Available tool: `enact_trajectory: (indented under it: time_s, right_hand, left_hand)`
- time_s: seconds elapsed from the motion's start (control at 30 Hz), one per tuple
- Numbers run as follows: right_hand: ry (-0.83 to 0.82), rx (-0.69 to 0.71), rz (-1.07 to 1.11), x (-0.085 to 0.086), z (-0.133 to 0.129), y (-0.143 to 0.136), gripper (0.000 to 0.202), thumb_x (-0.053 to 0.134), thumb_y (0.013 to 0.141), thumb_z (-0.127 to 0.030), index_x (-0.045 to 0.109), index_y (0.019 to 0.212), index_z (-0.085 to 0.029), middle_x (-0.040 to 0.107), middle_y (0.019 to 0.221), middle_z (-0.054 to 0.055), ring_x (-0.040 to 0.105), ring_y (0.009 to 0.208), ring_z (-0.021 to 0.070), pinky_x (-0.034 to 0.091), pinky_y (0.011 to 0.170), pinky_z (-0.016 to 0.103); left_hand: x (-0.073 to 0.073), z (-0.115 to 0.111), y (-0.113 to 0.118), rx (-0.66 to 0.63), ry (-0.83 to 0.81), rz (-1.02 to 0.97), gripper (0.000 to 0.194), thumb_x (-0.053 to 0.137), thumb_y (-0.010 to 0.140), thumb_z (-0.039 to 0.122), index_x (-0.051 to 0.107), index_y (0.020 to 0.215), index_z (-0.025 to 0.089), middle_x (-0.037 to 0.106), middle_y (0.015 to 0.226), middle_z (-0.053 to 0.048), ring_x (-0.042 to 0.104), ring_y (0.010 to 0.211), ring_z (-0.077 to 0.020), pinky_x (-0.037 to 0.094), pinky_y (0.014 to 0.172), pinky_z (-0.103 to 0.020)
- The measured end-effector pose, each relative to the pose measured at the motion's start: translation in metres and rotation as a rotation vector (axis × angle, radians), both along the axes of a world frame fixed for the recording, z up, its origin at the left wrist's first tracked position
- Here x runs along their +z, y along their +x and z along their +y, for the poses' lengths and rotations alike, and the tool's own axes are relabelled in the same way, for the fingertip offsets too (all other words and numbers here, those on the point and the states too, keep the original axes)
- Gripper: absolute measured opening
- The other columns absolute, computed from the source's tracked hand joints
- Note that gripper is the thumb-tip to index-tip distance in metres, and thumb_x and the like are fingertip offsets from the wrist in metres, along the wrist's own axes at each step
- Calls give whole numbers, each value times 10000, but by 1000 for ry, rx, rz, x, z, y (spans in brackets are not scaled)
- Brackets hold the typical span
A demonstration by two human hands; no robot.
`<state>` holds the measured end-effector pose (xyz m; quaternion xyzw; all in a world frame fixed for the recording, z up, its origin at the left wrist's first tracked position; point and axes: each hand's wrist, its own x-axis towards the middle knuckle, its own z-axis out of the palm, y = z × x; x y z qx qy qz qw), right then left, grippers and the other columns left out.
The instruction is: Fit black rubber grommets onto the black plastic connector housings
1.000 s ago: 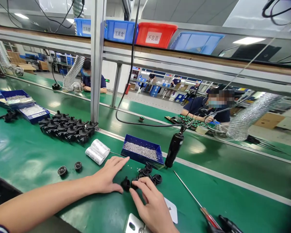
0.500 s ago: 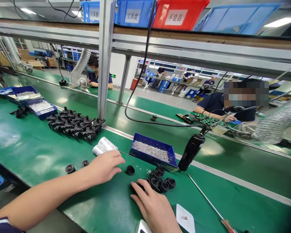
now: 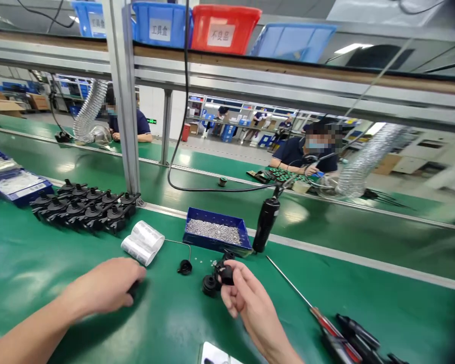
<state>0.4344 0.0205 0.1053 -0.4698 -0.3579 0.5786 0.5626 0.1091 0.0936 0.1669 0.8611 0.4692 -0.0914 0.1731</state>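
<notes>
My right hand [image 3: 246, 298] pinches a small round black plastic part [image 3: 226, 274], lifted slightly off the green mat. More round black parts [image 3: 210, 284] lie just left of it, and one lone black part [image 3: 184, 267] sits further left. My left hand [image 3: 104, 288] rests knuckles-up on the mat at the lower left, curled over something dark that is mostly hidden. A blue tray of small silver screws [image 3: 214, 232] stands beyond the parts. A black electric screwdriver [image 3: 266, 224] hangs on its cable beside the tray.
A cluster of black assembled housings [image 3: 85, 206] sits at the left, with a white roll [image 3: 143, 242] in front. A long red-handled screwdriver [image 3: 318, 317] and dark tools lie at the lower right. Blue trays [image 3: 11, 179] stand far left. Other people work across the line.
My right hand has picked one black part up from the pile. My left hand has pulled back toward the left and curled. The view has swung to the right.
</notes>
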Motion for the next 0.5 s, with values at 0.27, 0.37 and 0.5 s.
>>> enact_trajectory:
  time_s: [0.27,0.37,0.5]
  right_hand:
    - [6,-8,290,4,3,11,533,934,869,-498,775,1257,-169,758,1138,154,576,789,149,468,605,224]
    - [1,-47,327,-3,6,17,486,966,836,-445,796,1195,-165,758,1184,146,631,828,158,540,658,238]
    - [67,-54,192,-11,6,18,476,952,850,-472,780,1181,-178,763,1052,109,708,831,197,628,727,307]
  left_hand:
    - [-57,-8,68,-31,-177,-537,361,955,793,315,742,1070,222,683,1054,-25,656,961,-248,477,827,-336]
    - [-70,-7,70,14,-171,-695,306,943,760,256,724,966,202,683,1034,-24,640,927,-231,477,811,-335]
    - [-73,-8,71,122,-217,-959,271,856,763,188,732,1004,192,705,1126,-50,670,1007,-236,521,880,-347]
